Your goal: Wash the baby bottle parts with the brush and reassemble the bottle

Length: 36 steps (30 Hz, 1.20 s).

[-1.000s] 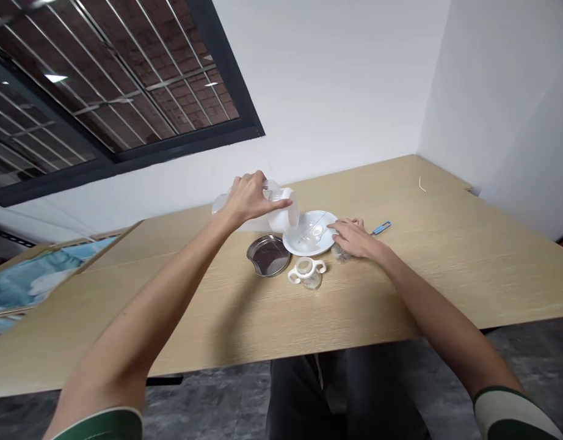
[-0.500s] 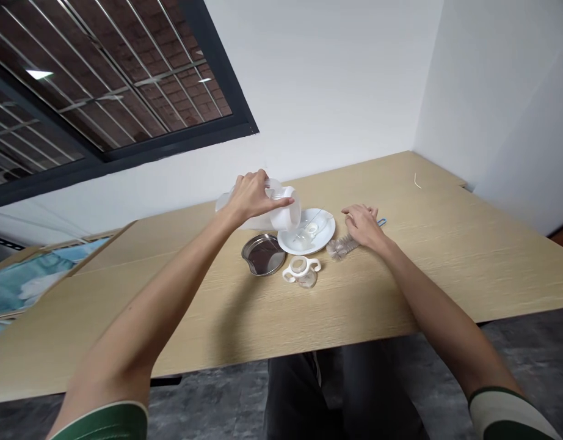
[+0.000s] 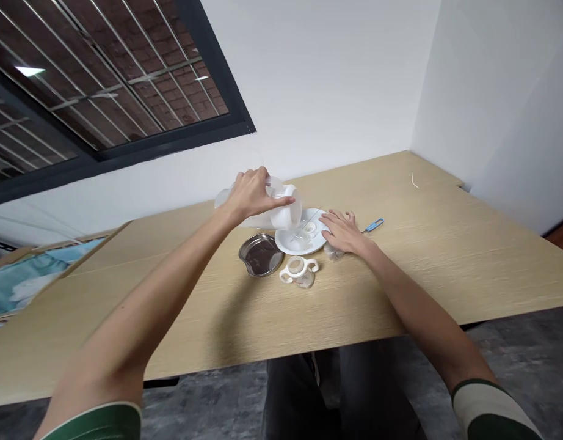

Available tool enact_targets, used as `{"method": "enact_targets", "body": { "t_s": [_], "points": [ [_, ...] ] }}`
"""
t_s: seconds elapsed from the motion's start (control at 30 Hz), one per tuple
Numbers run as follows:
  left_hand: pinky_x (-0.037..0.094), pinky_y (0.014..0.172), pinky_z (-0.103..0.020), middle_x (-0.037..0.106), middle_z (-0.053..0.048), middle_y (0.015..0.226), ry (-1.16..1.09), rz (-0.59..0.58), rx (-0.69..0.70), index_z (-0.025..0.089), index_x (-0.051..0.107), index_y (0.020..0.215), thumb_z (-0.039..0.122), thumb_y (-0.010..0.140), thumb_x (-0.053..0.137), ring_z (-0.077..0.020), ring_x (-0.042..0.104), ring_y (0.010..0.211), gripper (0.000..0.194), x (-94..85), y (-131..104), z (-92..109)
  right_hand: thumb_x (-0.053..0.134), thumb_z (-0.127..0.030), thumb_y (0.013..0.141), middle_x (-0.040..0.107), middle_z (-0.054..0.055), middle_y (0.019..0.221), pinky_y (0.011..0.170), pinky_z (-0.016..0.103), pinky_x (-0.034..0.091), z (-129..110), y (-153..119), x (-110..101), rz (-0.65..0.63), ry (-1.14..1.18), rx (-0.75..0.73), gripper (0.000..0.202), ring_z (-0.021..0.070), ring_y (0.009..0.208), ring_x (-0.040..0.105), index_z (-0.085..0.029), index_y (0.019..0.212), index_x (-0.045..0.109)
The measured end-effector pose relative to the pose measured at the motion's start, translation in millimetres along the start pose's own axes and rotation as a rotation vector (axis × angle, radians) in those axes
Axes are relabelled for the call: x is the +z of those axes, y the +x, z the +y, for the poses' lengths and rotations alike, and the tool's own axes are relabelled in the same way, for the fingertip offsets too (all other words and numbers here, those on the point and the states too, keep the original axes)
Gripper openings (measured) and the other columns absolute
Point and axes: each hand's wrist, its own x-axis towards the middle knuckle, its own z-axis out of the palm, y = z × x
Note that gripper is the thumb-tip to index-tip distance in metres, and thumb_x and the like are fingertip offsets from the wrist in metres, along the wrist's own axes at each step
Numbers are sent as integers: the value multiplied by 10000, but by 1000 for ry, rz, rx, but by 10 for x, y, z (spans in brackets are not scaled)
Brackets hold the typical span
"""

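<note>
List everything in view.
table: one, tan, centre
dish: one, white, centre
pieces: several, pale, in dish
container: one, translucent, by dish
tray: one, silver, dish's left
bottle: one, clear, before dish
brush: one, blue handle, dish's right
strip: one, white, far right
fabric: unclear, blue, left
window: one, dark, upper left
walls: two, white, behind
floor: one, grey, below
trousers: one, dark, below
sleeves: two, green, white, bottom
left hand: one, on container
right hand: one, over brush

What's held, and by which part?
The left hand holds the translucent jug from above near its handle, thumb over its white end. Whether the right hand grips the plate can't be told.
</note>
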Motion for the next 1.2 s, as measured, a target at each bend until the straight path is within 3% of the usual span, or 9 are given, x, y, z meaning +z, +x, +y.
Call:
{"method": "enact_targets", "body": {
  "t_s": [0.13,0.27,0.47,0.6,0.77,1.0,1.2],
  "points": [
    [376,973,-489,656,-155,1026,2,-2,10,159,541,1063,775,678,645,-384,571,1042,733,-29,-16,-4,390,-246,940,561,152,1406,1115,604,235,-7,6,-7,26,-1,8,394,296,1351,433,-203,1284,578],
    [372,968,-482,653,-149,1019,8,-1,11,166,533,1067,784,683,631,-378,573,1032,734,-41,-24,-20,392,-225,948,593,149,1342,1107,482,286,-47,-1,2,-4,-32,-96,365,263,1228,536,-166,1244,598],
    [377,947,-470,655,-143,999,24,4,25,162,535,1063,802,685,613,-371,580,1003,747,-54,-29,-36,365,-295,995,531,150,1384,1093,455,298,-85,15,-62,25,-82,-116,358,276,1193,540,-163,1218,612],
    [384,931,-463,661,-137,973,45,11,37,154,539,1055,807,689,602,-367,589,988,751,-70,-24,-31,315,-314,1016,540,144,1365,1088,452,301,-49,118,-120,-79,-35,-55,390,273,1230,508,-178,1259,587],
    [387,927,-456,664,-139,978,47,8,37,150,541,1056,799,692,604,-361,593,987,747,-102,-30,-15,285,-268,1013,613,158,1257,1060,441,332,-28,363,-179,-180,-49,-32,403,275,1196,534,-165,1150,650],
    [404,909,-446,671,-145,987,39,-6,14,144,539,1044,789,694,611,-357,601,971,737,-149,-61,-33,498,-73,857,686,171,1151,923,382,429,-6,649,-191,-267,-141,19,322,312,1091,596,-158,1067,728],
    [409,902,-432,665,-143,1003,34,-8,-10,144,539,1047,778,693,625,-350,598,981,731,-182,-95,-92,525,-46,855,709,175,1053,839,338,423,1,730,-129,-286,-177,6,250,281,978,636,-141,954,735]
  ]
}}
